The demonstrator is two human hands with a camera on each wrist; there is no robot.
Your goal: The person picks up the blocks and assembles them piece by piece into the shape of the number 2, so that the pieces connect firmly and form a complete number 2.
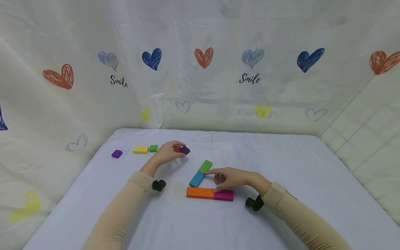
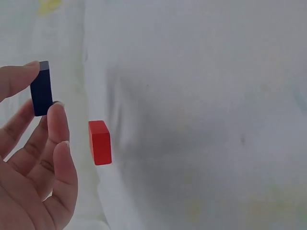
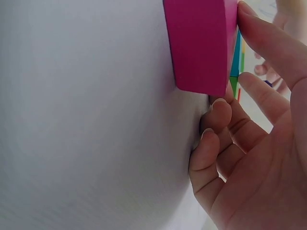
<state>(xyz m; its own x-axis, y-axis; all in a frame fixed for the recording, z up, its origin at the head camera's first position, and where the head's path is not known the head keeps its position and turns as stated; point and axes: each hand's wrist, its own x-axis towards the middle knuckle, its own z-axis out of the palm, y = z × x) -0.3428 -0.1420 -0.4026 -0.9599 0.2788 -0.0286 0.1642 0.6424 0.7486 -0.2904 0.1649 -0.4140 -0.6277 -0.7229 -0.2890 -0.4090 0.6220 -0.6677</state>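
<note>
Here, toward the far edge of the white-covered table (image 1: 265,156), the left hand (image 1: 168,152) pinches a dark purple block (image 2: 41,92) between thumb and fingers, near a red block (image 2: 100,143). The right hand (image 1: 233,178) spreads thumb and forefinger, the thumb on the magenta block (image 1: 224,196) adjoining the orange block (image 1: 200,193), the forefinger apparently touching the blue block (image 1: 197,179) by the light green block (image 1: 205,166). Yellow block (image 1: 141,150) lies toward the far left corner.

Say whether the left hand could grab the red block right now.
Probably not yet: the red block is close by, but the left hand pinches a dark purple block, which would likely need setting down first.
</note>
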